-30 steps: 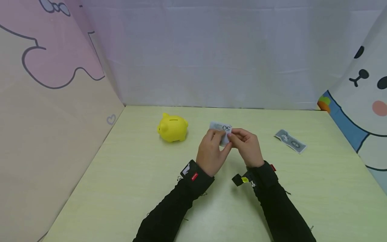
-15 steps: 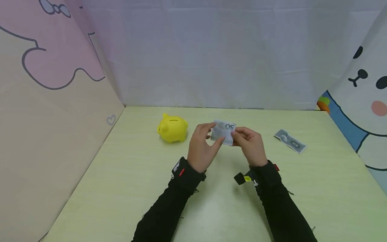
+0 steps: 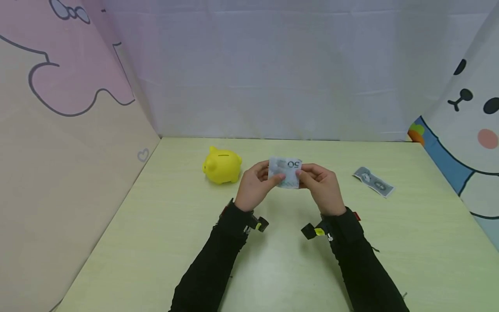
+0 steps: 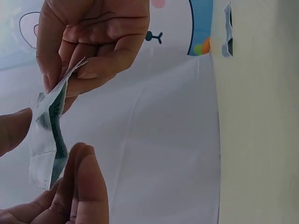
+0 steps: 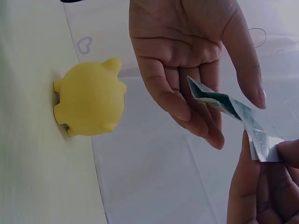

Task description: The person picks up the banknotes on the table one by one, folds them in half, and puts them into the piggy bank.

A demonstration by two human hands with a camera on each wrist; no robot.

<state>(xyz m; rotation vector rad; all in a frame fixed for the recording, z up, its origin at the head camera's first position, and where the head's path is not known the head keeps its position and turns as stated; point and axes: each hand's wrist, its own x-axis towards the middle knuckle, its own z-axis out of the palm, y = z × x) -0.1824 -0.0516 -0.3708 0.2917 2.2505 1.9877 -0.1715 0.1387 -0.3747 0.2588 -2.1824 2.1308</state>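
Observation:
Between both hands, above the table, is a creased, folded banknote [image 3: 287, 167] with a 50 printed on it, upside down in the head view. My right hand [image 3: 324, 190] pinches its right edge, thumb in front and fingers behind. At the other side, my left hand [image 3: 254, 184] has its thumb over the note's front and its fingers behind it. Seen edge-on in the left wrist view, the banknote [image 4: 49, 135] bends in a shallow zigzag. A yellow piggy bank [image 3: 223, 167] with a slot in its back stands left of my hands.
A second banknote [image 3: 374, 182] lies creased on the pale table [image 3: 296, 277], right of my right hand. A white curtain [image 3: 273, 69] hangs along the table's back edge, with cartoon-printed cloth at both sides.
My left hand has shifted left and turned, its fingers going from the note's front to behind it. More of the banknote's face shows. My right hand keeps its pinch.

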